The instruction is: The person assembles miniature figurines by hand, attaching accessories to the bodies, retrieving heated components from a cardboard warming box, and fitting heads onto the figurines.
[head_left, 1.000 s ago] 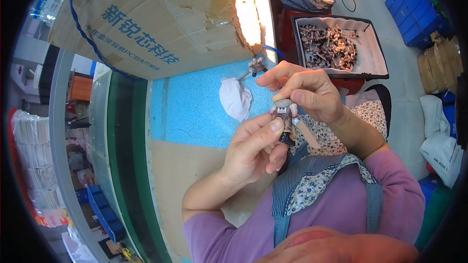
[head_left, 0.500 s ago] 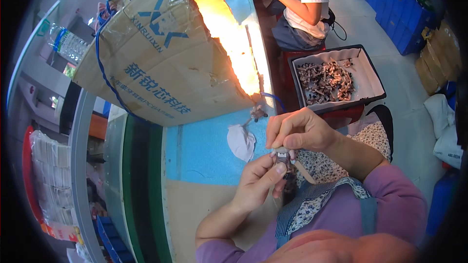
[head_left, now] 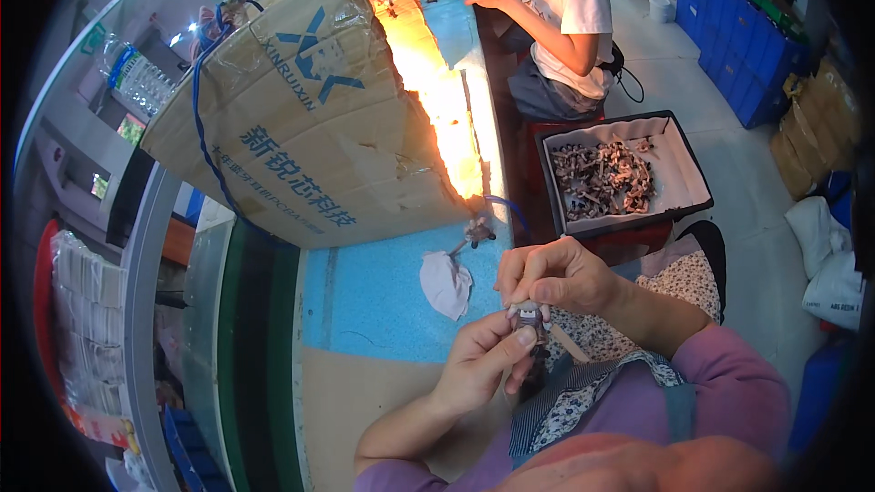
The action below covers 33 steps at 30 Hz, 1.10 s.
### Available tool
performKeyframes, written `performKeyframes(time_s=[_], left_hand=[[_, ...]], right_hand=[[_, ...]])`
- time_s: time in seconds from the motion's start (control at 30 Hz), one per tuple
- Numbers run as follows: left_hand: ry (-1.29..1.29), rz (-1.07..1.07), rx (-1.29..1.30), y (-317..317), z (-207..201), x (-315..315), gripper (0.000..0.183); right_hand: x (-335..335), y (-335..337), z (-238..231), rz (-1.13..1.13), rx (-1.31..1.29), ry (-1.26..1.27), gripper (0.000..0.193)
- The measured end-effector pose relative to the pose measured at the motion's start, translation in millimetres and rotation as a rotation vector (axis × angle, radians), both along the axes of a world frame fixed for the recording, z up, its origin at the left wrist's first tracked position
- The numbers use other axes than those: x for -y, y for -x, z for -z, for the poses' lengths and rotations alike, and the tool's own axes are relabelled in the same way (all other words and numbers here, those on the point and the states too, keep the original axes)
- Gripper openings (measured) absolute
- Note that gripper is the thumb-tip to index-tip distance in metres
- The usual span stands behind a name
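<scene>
Close to my body, my left hand (head_left: 483,355) grips a small grey-brown toy figure (head_left: 528,319), its thumb pressed on the front. My right hand (head_left: 561,275) is closed in a pinch at the figure's top end; whether a smaller part sits between those fingertips is hidden. A flat tan strip (head_left: 568,343) sticks out beside the figure, toward my apron. Beyond my hands, a similar small figure (head_left: 478,232) lies on the blue tabletop (head_left: 365,296). Next to it is a crumpled white piece of cloth or paper (head_left: 446,285).
A large cardboard box (head_left: 301,118), brightly lit inside, stands on the table at the far left. A black-rimmed tray (head_left: 688,164) holds many small brown figures to the right. Another person (head_left: 570,27) sits working beyond it. Blue crates (head_left: 743,46) line the far right.
The whole view has shifted slightly, so the box, tray and hands sit lower in the picture. Both hands keep nearly the same grip on the toy figure.
</scene>
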<state>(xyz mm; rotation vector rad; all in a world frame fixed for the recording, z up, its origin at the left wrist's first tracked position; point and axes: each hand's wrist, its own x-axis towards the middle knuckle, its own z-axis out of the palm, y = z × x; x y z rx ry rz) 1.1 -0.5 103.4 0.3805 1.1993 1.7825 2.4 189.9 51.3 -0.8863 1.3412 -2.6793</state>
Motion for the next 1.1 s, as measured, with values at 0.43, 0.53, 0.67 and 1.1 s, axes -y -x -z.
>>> performKeyframes(time_s=[0.43,0.53,0.67,1.1], left_hand=[[-0.003,-0.013,0.023,2.8,9.5,-3.2,0.024],[0.018,-0.075,0.012,7.6,19.0,-8.3,0.022],[0.01,-0.093,0.074,11.6,49.1,-22.6,0.022],[-0.032,-0.192,0.104,18.9,102.2,-32.3,0.025]], right_hand=[[3.7,-0.1,9.4,-0.036,0.021,0.095,0.018],[10.5,-2.6,18.4,-0.024,0.076,0.21,0.015],[4.5,-9.5,46.4,-0.045,0.254,0.323,0.012],[6.6,9.4,90.4,-0.152,0.492,0.397,0.017]])
